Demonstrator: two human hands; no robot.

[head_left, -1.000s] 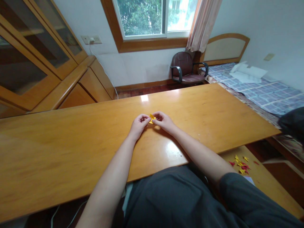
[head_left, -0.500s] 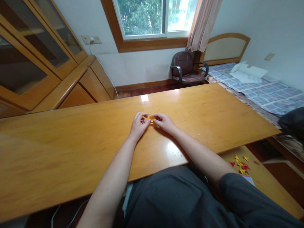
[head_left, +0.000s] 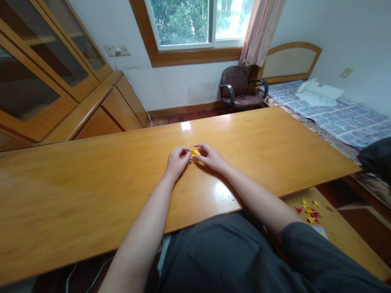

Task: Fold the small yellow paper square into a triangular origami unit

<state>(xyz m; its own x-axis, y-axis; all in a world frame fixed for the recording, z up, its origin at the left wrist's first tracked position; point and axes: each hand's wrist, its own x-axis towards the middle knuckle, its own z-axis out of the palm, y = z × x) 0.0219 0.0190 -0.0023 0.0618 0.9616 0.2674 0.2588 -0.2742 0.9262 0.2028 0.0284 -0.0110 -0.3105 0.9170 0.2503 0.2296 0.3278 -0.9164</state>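
A small piece of folded yellow paper [head_left: 193, 153] is between my two hands, just above the wooden table [head_left: 91, 195]. My left hand [head_left: 178, 162] pinches its left side between thumb and fingers. On the other side my right hand [head_left: 210, 157] has its thumb and fingertips at the paper's right edge, curled around it. The fingers partly cover the paper, so its full shape is hard to make out.
Several small yellow and red folded paper figures [head_left: 310, 211] lie on a lower wooden surface [head_left: 348, 228] at right, near a pale paper square [head_left: 320, 232]. Beyond the table stand a brown armchair [head_left: 240, 87], a bed [head_left: 345, 118] and a glass-door cabinet [head_left: 67, 114].
The yellow paper has turned and looks wider and more pointed between my hands. My right fingers have lifted slightly and loosened; my left hand has shifted a little downward.
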